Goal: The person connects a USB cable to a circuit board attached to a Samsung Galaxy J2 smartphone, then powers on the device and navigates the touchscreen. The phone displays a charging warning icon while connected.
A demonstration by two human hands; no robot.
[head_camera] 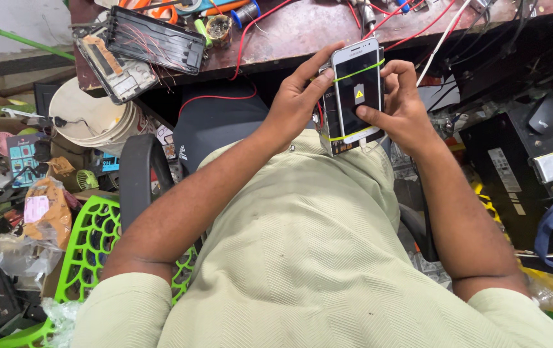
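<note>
A white smartphone [356, 87] with a dark screen showing a yellow warning triangle is held upright in front of my chest. Yellow-green rubber bands wrap around it and strap a battery pack to its back. My left hand [297, 103] grips the phone's left side, fingers curled over its top edge. My right hand [400, 103] holds the right side, its thumb pressing on the lower part of the screen. Red wires trail from the phone's back towards the bench.
A worn red-brown workbench [302, 32] lies ahead with red wires, an opened black device shell [154, 38] and a circuit board [105, 61]. A green plastic basket [93, 245] and cluttered parts sit at left. A black box [514, 167] stands at right.
</note>
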